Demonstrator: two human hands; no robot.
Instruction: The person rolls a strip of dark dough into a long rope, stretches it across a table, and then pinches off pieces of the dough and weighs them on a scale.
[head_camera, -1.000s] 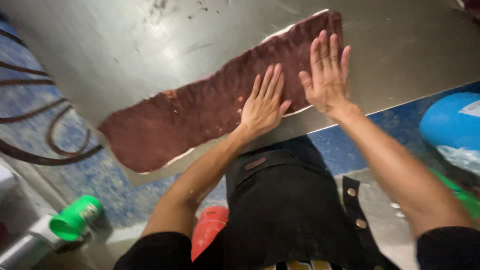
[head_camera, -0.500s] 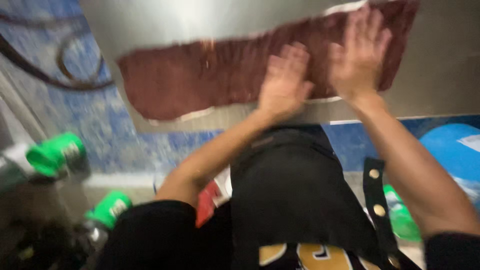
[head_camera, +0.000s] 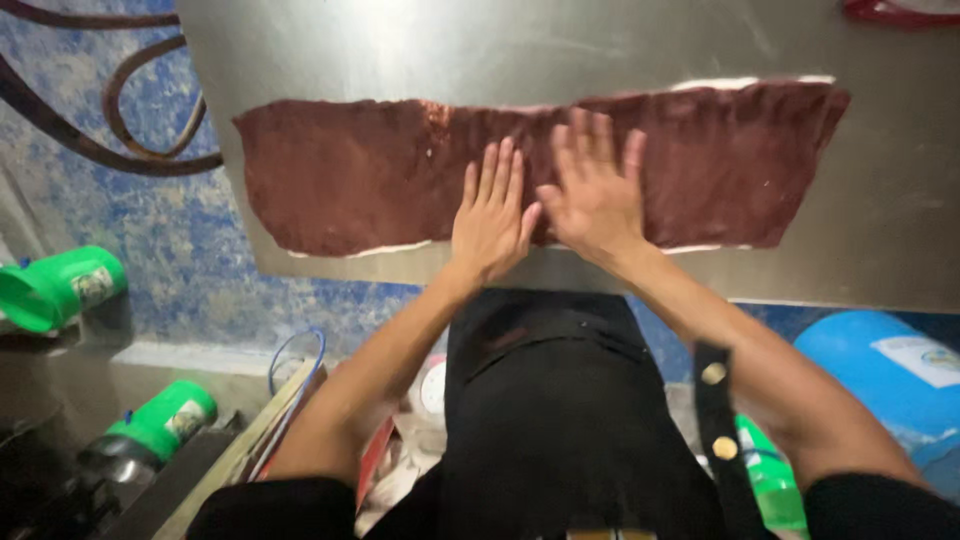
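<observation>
Both hands lie flat, palms down, on a long reddish-brown strip of leather (head_camera: 370, 175). The left hand (head_camera: 492, 222) has its fingers straight and held close together, pointing away from the person. The right hand (head_camera: 592, 200) sits just beside it, fingers slightly fanned, its thumb touching or nearly touching the left thumb. Neither hand grips or pinches anything; each presses open onto the strip.

The strip lies across a steel table (head_camera: 400, 50), close to the near edge and running left to right. Its surface is dull and finely grained, darker at the left end and a little creased around the hands. The edges are uneven; the right end is cut at a slant. A thin pale line shows along parts of the lower edge and at the upper right corner. Small light specks dot the surface.

Below the table edge, the person's dark apron (head_camera: 560, 430) fills the middle of the view, and a dark strap with two brass rivets (head_camera: 715, 410) hangs at the right. On the left, two green-capped bottles (head_camera: 60, 290) lie on a lower shelf. A blue drum (head_camera: 880, 380) stands at the right. Dark curved hoses (head_camera: 130, 130) lie on the blue mottled floor (head_camera: 180, 250) beyond the table's left side.
</observation>
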